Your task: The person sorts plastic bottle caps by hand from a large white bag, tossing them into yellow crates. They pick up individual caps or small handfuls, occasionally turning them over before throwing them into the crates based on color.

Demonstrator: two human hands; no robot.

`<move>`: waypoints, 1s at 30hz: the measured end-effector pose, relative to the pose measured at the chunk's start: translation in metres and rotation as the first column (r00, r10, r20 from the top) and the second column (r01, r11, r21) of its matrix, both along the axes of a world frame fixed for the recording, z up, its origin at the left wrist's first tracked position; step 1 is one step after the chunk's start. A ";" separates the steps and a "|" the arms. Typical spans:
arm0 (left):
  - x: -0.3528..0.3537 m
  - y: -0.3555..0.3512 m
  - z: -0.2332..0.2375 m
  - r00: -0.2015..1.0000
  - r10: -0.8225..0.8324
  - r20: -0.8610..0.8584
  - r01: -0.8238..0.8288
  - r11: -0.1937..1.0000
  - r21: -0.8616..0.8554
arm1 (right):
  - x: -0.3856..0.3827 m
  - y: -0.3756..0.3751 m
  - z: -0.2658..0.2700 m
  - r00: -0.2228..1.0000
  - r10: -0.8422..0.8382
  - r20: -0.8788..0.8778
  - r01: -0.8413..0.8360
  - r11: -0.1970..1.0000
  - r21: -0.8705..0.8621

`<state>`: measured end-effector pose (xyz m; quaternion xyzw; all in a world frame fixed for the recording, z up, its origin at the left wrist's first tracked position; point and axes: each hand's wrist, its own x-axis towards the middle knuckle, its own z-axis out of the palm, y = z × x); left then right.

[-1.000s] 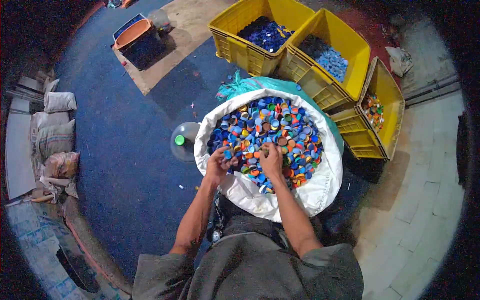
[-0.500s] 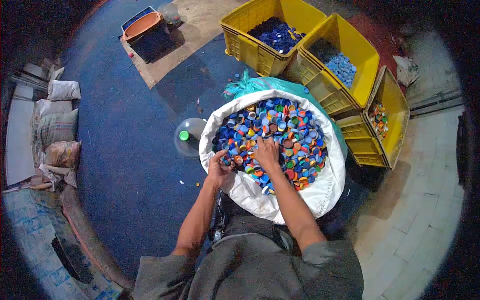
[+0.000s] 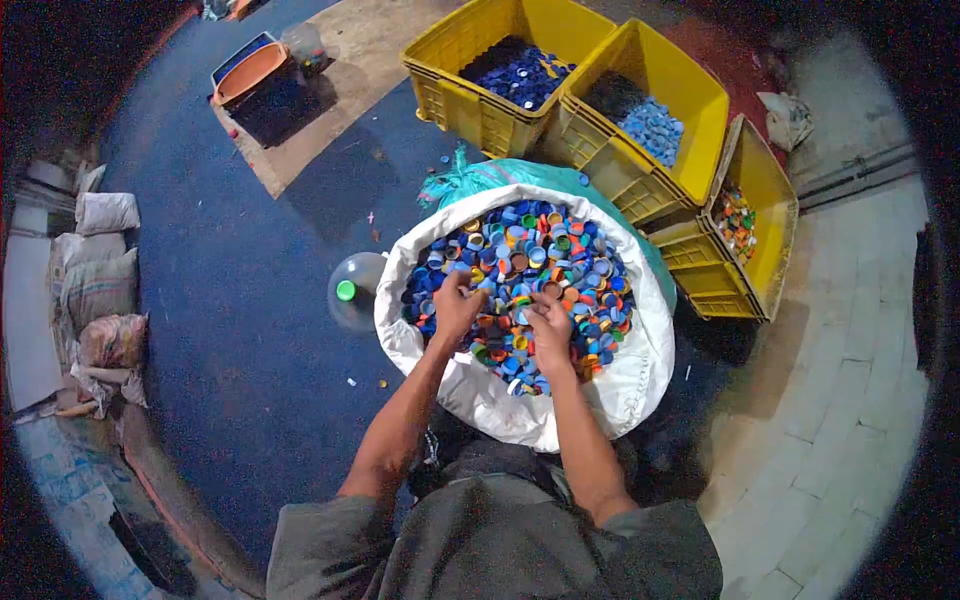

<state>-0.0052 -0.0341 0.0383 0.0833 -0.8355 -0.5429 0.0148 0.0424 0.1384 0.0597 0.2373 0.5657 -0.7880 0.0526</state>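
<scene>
In front of me a white woven sack (image 3: pixel 640 375) stands with its rim rolled down, full of loose plastic bottle caps (image 3: pixel 590 275) in blue, orange, green, brown and other colours. Over the left part of the heap my left hand (image 3: pixel 457 310) is closed, its fingers curled inward; what lies in them is too small to make out. My right hand (image 3: pixel 549 335) is over the near middle of the heap, thumb and fingers pinched at a light blue bottle cap (image 3: pixel 521 315). The two hands are apart.
Behind the sack lies a tied green sack (image 3: pixel 510 172). Yellow crates hold dark blue caps (image 3: pixel 515 75), light blue caps (image 3: pixel 652 130) and orange caps (image 3: pixel 737 222). A clear bottle with a green cap (image 3: pixel 346 290) stands left. An orange basin (image 3: pixel 250 73) is farther off; filled sacks (image 3: pixel 100 285) line the left.
My left hand has moved from the sack's left rim inward over the caps. My right hand has drawn back slightly toward me. The whole view has shifted a little.
</scene>
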 end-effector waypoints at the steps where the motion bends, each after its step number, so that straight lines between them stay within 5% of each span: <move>1: -0.011 0.006 -0.003 0.993 -0.070 -0.091 0.066 0.997 -0.042 | 0.005 0.007 0.016 0.998 -0.036 0.046 0.044 0.980 -0.193; 3: -0.030 0.014 -0.004 0.949 -0.233 -0.212 0.189 0.960 -0.206 | 0.021 0.025 -0.008 0.989 -0.121 0.080 0.140 0.943 -0.302; 7: -0.051 0.027 0.008 0.907 -0.405 -0.111 0.349 0.873 -0.340 | 0.038 0.041 -0.001 0.986 -0.146 0.084 0.167 0.891 -0.422; 10: -0.062 0.032 0.007 0.895 -0.445 0.025 0.413 0.807 -0.423 | 0.045 0.043 -0.001 0.980 -0.175 0.098 0.201 0.862 -0.465; 15: -0.063 0.030 -0.002 0.891 -0.454 0.008 0.412 0.803 -0.431 | 0.049 0.046 -0.003 0.983 -0.136 0.120 0.175 0.879 -0.443; 18: -0.061 0.028 0.004 0.902 -0.431 -0.014 0.404 0.855 -0.326 | 0.047 0.043 0.005 0.978 -0.127 0.167 0.188 0.885 -0.427; 21: -0.052 0.025 -0.007 0.951 -0.308 -0.034 0.309 0.951 0.014 | 0.041 0.042 0.006 0.969 -0.131 0.211 0.206 0.899 -0.386; 23: -0.043 0.021 -0.003 0.968 -0.233 0.094 0.194 0.931 0.308 | 0.034 0.039 0.008 0.965 -0.126 0.229 0.197 0.926 -0.320; 25: -0.035 0.017 0.000 0.980 -0.200 -0.014 0.184 0.869 0.460 | 0.024 0.037 0.012 0.963 -0.118 0.243 0.174 0.959 -0.225; 27: -0.022 0.013 0.021 0.965 -0.148 0.216 -0.066 0.659 0.749 | 0.010 0.041 0.002 0.981 -0.068 0.182 0.091 0.989 -0.117; 30: 0.000 0.004 0.020 0.916 -0.215 0.339 -0.287 0.240 0.928 | -0.020 0.037 -0.025 1.000 0.003 -0.017 0.007 0.852 0.524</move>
